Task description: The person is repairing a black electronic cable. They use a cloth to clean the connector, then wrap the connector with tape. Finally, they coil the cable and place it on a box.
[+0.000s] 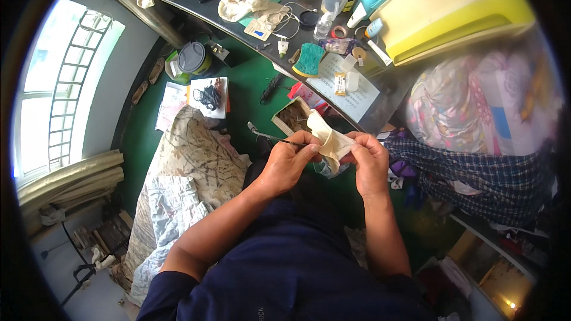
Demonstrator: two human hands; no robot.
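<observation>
The cloth (333, 145) hangs just off the near side of the bench (193, 3), up in both hands — left hand (291, 165) pinching one edge, its grip also closed round a thin dark rod (276, 138). The right hand (370, 163) pinches the opposite edge between thumb and fingers. A box (291, 119) sits beside the bench — a green sponge (310, 59) lies on it, near the edge.

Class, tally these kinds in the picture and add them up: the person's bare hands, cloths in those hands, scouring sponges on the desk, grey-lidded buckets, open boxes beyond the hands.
Bare hands (left hand, right hand): 2
Cream cloth: 1
Green-and-yellow scouring sponge: 1
Grey-lidded bucket: 1
Open box: 1
Total: 6
</observation>
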